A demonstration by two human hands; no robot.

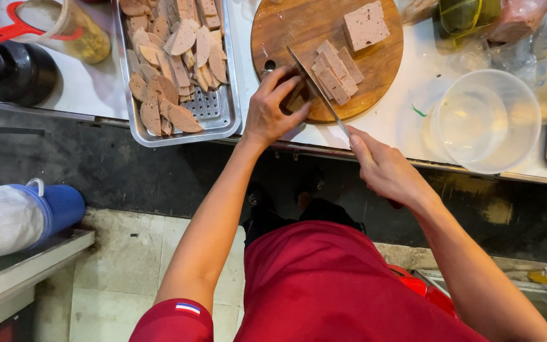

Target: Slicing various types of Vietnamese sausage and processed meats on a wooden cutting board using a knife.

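Note:
A round wooden cutting board [299,28] lies on the white counter. On it sit a pale pink block of sausage loaf [366,25] and a row of cut slices [335,71]. My left hand [273,111] rests at the board's near edge, fingers curled on a small piece of loaf right beside the blade. My right hand [384,168] grips the handle of a long knife [316,88], index finger laid along its spine. The blade slants across the board, touching the near side of the slices.
A metal tray [226,117] heaped with sliced sausage stands left of the board. A clear plastic tub [485,120] sits to the right, wrapped packages behind it. A jar with a red handle [7,31] is at far left, a blue-capped bundle [26,215] below.

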